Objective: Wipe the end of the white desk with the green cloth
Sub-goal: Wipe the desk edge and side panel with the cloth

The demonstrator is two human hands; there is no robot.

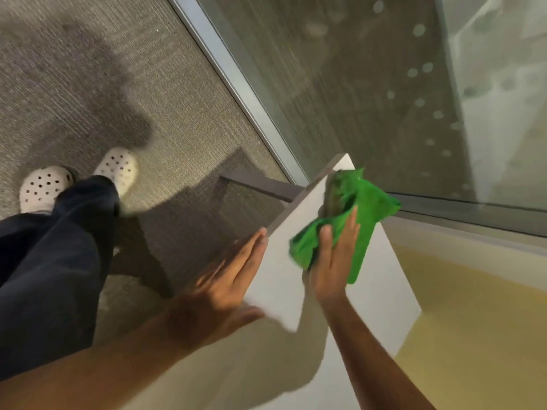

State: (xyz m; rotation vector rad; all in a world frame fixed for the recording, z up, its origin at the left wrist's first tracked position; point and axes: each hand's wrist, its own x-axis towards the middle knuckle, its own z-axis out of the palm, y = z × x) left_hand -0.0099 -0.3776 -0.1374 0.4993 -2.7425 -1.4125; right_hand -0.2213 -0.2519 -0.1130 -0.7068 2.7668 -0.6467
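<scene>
The white desk (381, 279) runs from the bottom of the view up to its far end near the glass wall. The green cloth (364, 208) lies crumpled on that far end, close to the desk's corner. My right hand (334, 261) presses flat on the cloth's near part, fingers spread over it. At the desk's left edge my left hand (219, 294) rests with its fingers straight and apart, holding nothing; it is blurred.
A glass wall (370, 84) with a metal frame (236, 75) stands just past the desk's end. Grey carpet (88, 69) lies to the left, with my legs and white clogs (118, 167) on it. A dark desk leg (260, 184) shows under the corner. A yellowish surface (473, 315) lies to the right.
</scene>
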